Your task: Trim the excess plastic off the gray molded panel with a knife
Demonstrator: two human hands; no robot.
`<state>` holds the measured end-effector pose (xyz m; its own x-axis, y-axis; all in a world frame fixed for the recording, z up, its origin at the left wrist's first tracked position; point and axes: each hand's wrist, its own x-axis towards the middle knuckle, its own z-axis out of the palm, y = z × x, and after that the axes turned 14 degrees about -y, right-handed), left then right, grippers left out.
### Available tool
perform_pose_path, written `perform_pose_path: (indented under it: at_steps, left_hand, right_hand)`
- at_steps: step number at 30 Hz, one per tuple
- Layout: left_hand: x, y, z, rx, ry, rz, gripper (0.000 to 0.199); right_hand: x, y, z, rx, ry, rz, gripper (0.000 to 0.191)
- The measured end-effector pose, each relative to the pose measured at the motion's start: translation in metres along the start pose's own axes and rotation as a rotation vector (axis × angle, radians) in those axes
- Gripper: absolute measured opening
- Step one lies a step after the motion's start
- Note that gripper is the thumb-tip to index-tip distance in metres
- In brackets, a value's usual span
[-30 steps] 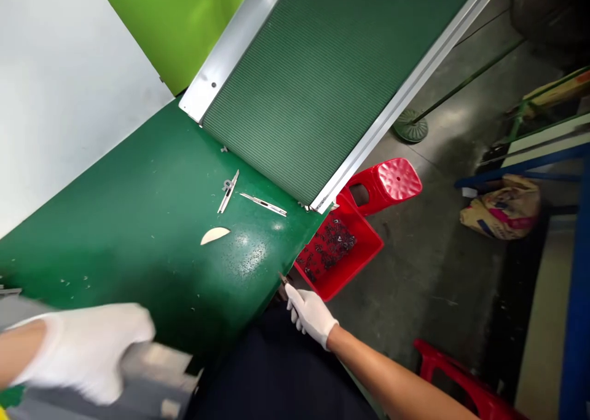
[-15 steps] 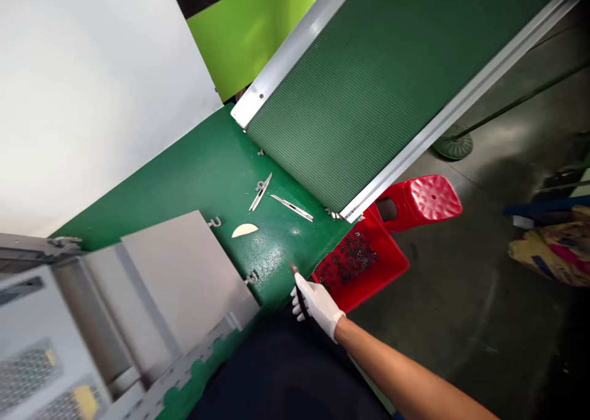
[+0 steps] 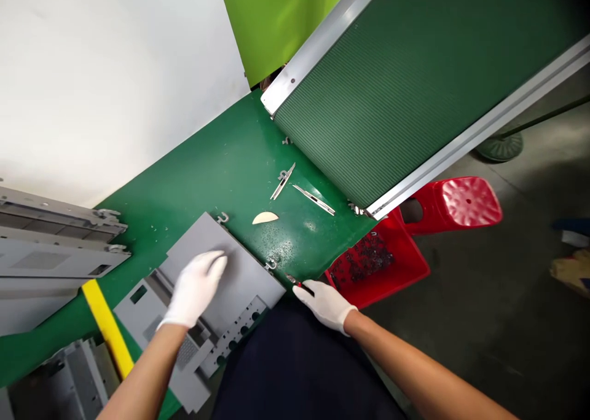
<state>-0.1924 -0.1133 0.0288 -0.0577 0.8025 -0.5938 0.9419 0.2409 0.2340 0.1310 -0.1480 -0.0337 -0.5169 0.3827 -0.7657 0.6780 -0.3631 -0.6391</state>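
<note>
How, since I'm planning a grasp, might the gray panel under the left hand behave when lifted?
Probably stiff: the gray panel has long, straight edges. Unlikely to roll, given its broad, flat shape. Its slim hook-like tabs could catch or snap, since they jut out.

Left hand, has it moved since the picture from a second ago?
Yes. Judged against the fixed conveyor, the left hand has come closer to it, and is now over the gray panel.
</note>
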Motion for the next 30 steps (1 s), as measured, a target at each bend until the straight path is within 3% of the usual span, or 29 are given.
perform_pose_path:
  at_steps: [1, 3, 6, 8, 17, 30]
  left_hand:
    - [0.017, 0.025, 0.004, 0.039, -0.115, 0.200, 0.050]
    - [0.049, 0.065, 0.012, 0.144, -0.356, 0.407, 0.051]
    - [0.084, 0.091, 0.022, 0.300, -0.727, 0.376, 0.054]
    - [0.098, 0.092, 0.028, 0.334, -0.854, 0.308, 0.056]
    - [0.111, 0.085, 0.038, 0.287, -0.907, 0.266, 0.060]
    - [0.111, 0.083, 0.034, 0.268, -0.884, 0.243, 0.059]
  right_hand:
    - [0.006, -0.002, 0.000, -0.098, 0.010, -0.017, 0.066]
    - [0.018, -0.006, 0.004, -0.209, 0.024, -0.042, 0.064]
    - [0.033, -0.010, 0.011, -0.264, 0.061, -0.027, 0.063]
    - [0.039, -0.012, 0.015, -0.284, 0.083, -0.007, 0.064]
    - [0.050, -0.004, 0.011, -0.287, 0.069, -0.064, 0.063]
    - [0.050, -0.002, 0.010, -0.270, 0.073, -0.101, 0.061]
